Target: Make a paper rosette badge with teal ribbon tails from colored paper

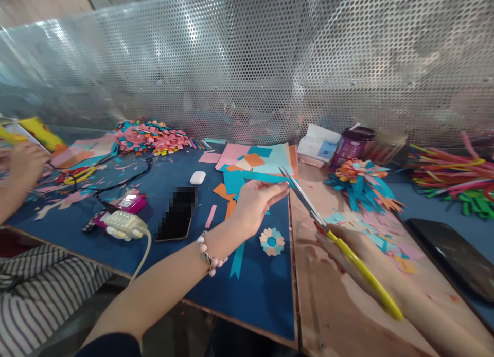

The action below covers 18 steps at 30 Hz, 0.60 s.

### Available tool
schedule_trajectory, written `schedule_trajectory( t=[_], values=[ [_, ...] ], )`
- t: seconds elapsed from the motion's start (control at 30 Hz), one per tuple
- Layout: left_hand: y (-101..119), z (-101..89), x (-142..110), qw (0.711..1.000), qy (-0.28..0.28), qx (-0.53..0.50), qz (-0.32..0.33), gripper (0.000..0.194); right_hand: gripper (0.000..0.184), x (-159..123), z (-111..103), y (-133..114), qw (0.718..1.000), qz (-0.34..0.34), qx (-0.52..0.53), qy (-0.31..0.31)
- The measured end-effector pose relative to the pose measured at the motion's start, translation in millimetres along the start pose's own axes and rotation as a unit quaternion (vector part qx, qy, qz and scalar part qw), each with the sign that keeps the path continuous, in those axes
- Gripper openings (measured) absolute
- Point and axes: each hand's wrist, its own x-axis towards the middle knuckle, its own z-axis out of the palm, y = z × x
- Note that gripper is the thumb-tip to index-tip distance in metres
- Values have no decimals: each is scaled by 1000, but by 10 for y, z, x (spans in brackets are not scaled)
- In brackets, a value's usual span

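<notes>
My left hand (257, 205), with a bead bracelet on its wrist, is closed in a pinch on a blue paper strip (266, 177) above the blue table. In my right hand (347, 246) is a pair of scissors (309, 200) with long metal blades and a yellow handle. The blade tips point up and left, close to the strip's end and my left fingertips. Below my left hand lies a paper rosette (272, 242) in pale orange and light blue. A blue strip with a notched end (237, 262) rests beside it, partly hidden by my forearm.
Coloured paper sheets (266, 154) lie ahead. A phone (177, 213), white earphone case (197, 177) and power strip (125, 224) are to the left. Paper flowers (365, 184), scraps and a dark phone (451, 251) are right. At far left is another person's hand (27, 161).
</notes>
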Motion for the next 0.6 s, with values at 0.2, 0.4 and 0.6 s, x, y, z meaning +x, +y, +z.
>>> schedule_trajectory(
  t=[0.2,0.4,0.6],
  values=[
    [8,-11,-17,1000,-5,14,0,8,27,-4,11,21,1000,-9,-5,10],
    [8,-16,-20,1000,-1,16,-4,7,25,10,40,102,1000,-2,2,3],
    [10,-24,-22,1000,8,17,-8,7,28,15,61,149,1000,-10,-15,4]
  ],
)
